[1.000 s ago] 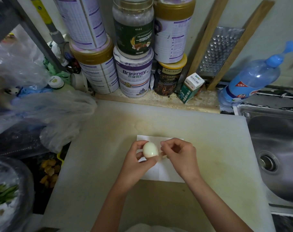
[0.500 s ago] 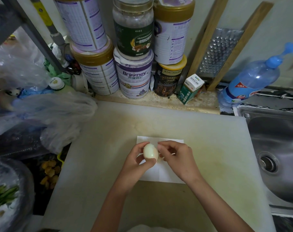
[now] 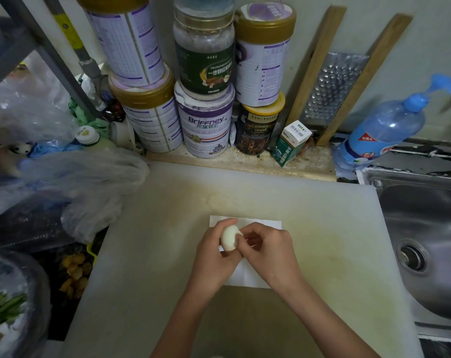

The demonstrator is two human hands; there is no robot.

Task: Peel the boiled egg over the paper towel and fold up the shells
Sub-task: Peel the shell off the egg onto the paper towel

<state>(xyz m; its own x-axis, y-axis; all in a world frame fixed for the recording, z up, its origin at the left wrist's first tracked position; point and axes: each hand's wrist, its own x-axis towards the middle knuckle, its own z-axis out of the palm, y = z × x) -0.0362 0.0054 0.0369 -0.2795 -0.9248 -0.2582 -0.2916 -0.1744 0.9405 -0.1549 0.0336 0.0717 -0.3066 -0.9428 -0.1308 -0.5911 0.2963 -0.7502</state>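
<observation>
Boiled egg [image 3: 229, 237] gripped in the left hand [image 3: 214, 257], fingers curled round its left and near sides, pale upper face exposed. Held over the far-left part of the paper towel [image 3: 262, 224], near the middle of the white cutting board [image 3: 154, 241]; touching the towel or lifted clear of it, impossible to tell. Right hand [image 3: 269, 254] just right of the egg, fingers curled in, tips pinching a small shell flake [image 3: 240, 232] at the egg's right edge. Both hands close together, touching over the towel. Towel flat and white, a fold line down its near half, mostly covered by the hands.

Along the far edge, tins and jars stacked against the wall: a Briffney tin [image 3: 206, 122] in the lower row, a green-labelled jar [image 3: 203, 58] on top of it, a dark tin with a yellow lid [image 3: 258, 125] just to the right. Small green-and-white carton [image 3: 291, 143] tilted beside the dark tin. Metal grater in a wooden frame [image 3: 332, 89] leaning on the wall behind the carton. Blue pump bottle [image 3: 384, 127] farther right, by the far-left corner of the steel sink [image 3: 431, 228]. Crumpled clear plastic bags [image 3: 77, 177] at the left, overlapping the board's far-left corner.
</observation>
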